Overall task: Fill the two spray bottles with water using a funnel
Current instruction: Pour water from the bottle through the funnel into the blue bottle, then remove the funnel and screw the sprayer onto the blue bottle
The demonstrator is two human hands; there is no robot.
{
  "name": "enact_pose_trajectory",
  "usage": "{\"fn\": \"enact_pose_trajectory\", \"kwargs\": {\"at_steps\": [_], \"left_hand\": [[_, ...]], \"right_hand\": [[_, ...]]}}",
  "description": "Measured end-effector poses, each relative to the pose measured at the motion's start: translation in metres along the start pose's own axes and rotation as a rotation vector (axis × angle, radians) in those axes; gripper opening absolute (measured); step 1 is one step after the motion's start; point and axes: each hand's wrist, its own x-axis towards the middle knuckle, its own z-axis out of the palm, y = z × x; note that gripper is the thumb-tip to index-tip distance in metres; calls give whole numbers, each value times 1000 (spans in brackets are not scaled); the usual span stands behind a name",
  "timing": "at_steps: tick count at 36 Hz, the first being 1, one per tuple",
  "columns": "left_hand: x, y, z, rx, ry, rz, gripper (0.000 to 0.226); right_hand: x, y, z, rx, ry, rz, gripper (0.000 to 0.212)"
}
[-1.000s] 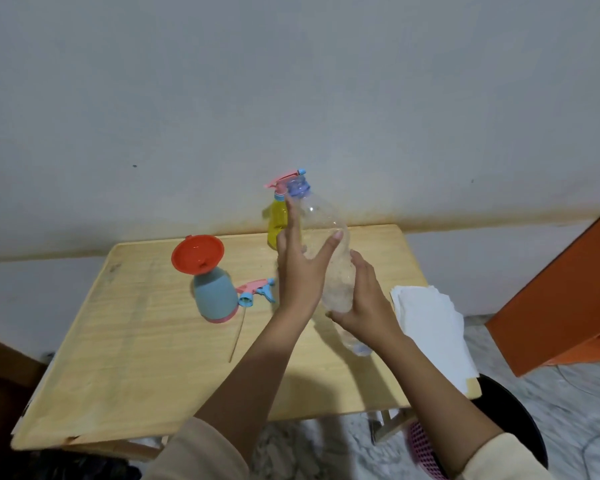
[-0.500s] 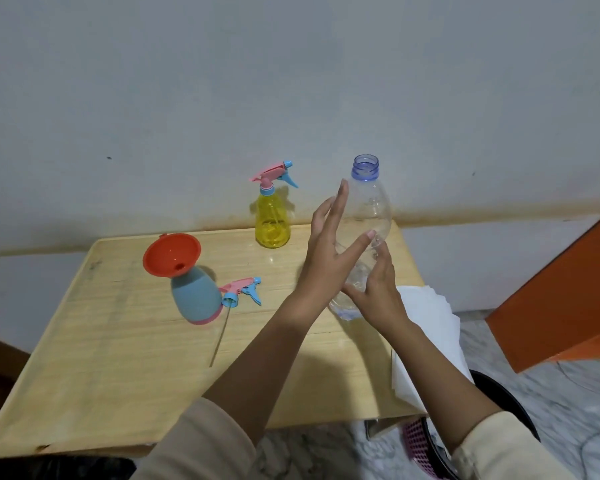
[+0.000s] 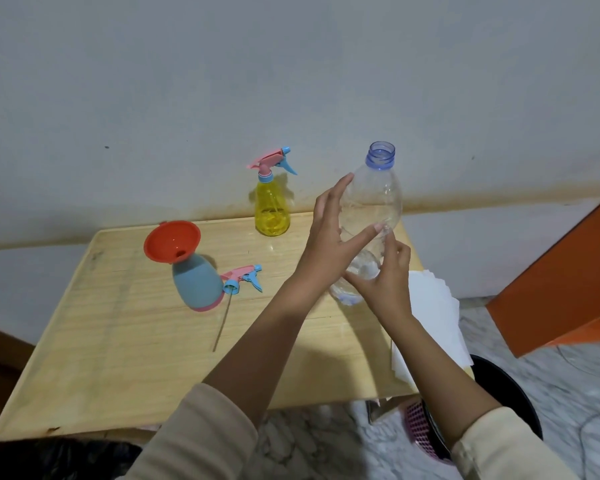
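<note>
A pale grey wall rises behind a light wooden table (image 3: 125, 341) standing on a marbled floor. Over the table's 3 o'clock edge, a clear plastic bottle (image 3: 374, 202) with an uncapped blue neck is held nearly upright. The left hand (image 3: 329, 244) is spread wide, fingers straight, its thumb and palm against the bottle's left side rather than wrapped round it. The right hand (image 3: 383, 282) curls loosely at the lower part of the bottle, fingertips touching it; whether it truly clamps is unclear. At the table's 12 o'clock stands the yellow spray bottle (image 3: 272, 211), its pink-and-blue trigger head on. At 10 o'clock the blue spray bottle (image 3: 196, 284) carries the red funnel (image 3: 172, 241) in its neck, and its spray head (image 3: 243, 280) lies just beside it at its 3 o'clock. White paper towels (image 3: 433, 317) lie at the right edge.
</note>
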Motion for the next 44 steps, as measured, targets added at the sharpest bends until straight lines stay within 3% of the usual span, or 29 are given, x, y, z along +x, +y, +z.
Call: {"fn": "enact_pose_trajectory", "kwargs": {"at_steps": [4,10,16,19,22,27,31,35,44], "left_hand": [[-4,-1,-4,-15,7,-26,67],[-35,-35,-38,85,59,-59,50],[-90,-88,-100,277,289,-27,32],[-112,-113,-143,348,362,-106,34],[-119,-134,-185,376,446,-186,57],[-90,-148,-229,316,308,-312,87],[-69,-161,-243,294,157,-264,76],[-59,-160,-247,130,96,-270,35],[-58,-186,-253,105,74,-291,47]], "right_hand": [[-13,-6,3,72,58,41,98],[-53,-20,22,80,279,66,66],[-94,-54,77,129,92,58,44],[-90,-84,114,155,-53,30,49],[-76,-120,144,188,-144,-15,66],[-50,-160,183,214,-214,-23,96],[-38,-177,203,175,-250,-7,103],[-35,-182,212,139,-247,26,100],[-33,-194,205,180,-208,38,99]]}}
